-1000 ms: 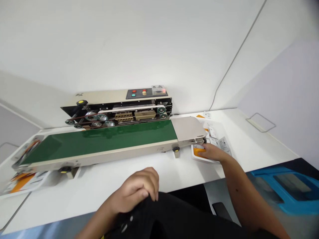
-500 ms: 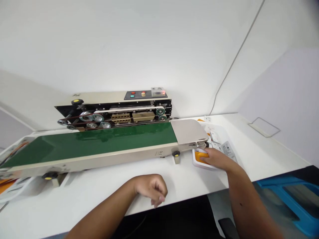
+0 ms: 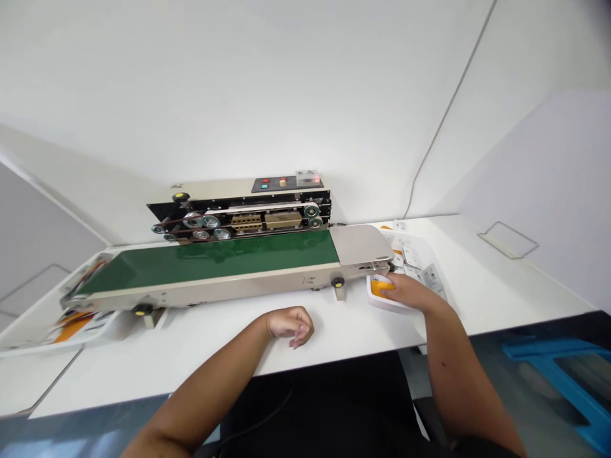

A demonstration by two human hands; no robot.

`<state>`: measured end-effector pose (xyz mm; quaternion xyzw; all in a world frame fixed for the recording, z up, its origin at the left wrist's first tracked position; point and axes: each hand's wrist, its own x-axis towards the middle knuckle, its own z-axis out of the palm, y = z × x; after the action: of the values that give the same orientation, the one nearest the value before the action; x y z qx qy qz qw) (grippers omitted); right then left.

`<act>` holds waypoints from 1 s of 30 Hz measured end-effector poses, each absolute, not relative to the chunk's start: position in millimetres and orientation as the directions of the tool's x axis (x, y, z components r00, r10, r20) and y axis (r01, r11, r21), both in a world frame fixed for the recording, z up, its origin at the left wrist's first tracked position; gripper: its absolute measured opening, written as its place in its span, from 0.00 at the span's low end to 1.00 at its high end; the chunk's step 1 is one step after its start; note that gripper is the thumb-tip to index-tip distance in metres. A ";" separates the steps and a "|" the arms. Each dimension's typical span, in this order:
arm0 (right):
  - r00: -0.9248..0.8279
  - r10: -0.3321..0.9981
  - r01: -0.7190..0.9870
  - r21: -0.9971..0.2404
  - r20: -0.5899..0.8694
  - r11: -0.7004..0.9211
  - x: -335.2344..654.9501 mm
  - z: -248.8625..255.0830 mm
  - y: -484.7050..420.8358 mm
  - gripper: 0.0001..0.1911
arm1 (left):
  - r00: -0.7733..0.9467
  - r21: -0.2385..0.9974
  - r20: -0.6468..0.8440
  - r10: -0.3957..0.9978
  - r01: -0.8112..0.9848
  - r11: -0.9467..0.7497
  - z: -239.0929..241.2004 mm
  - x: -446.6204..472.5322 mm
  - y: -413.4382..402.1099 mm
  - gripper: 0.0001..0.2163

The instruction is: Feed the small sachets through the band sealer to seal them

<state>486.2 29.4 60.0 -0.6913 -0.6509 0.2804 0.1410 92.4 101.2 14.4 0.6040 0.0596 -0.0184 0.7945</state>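
The right hand point(image 3: 411, 294) lies over one white-and-orange tray point(image 3: 378, 294) at the band sealer's point(image 3: 238, 254) right end; whether it grips, I cannot tell. The left hand point(image 3: 291, 326) rests loosely curled, empty, on the white table point(image 3: 191, 362) before the sealer. Several flat sachets point(image 3: 413, 257) lie beside the tray.

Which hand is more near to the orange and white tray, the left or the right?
Right: the right hand is on the tray; the left hand lies on the white table, well left of it.
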 end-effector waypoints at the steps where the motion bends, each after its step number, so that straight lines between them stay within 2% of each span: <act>1: -0.010 0.981 0.825 -0.556 -0.193 -0.101 486.7 60.0 29.4 0.21 | 0.992 0.958 -0.124 0.040 0.109 0.267 14.4 92.7 100.9 0.23; 18: -0.055 0.990 0.847 -0.531 -0.129 -0.022 495.1 57.7 31.2 0.28 | 0.953 0.958 -0.029 0.303 -0.060 0.281 8.9 100.1 84.5 0.23; 24: -0.067 0.992 0.862 -0.507 -0.108 0.003 494.3 61.1 29.0 0.29 | 0.943 0.959 -0.006 0.334 -0.089 0.268 12.9 105.2 80.7 0.23; 30: -0.051 0.995 0.855 -0.519 -0.087 -0.002 500.9 53.3 30.9 0.35 | 0.936 0.968 0.004 0.353 -0.093 0.235 10.2 104.2 79.4 0.24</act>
<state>500.9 30.9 53.3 -0.6711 -0.6890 0.2248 0.1560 104.2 79.4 10.2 0.6017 0.1081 0.1434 0.7783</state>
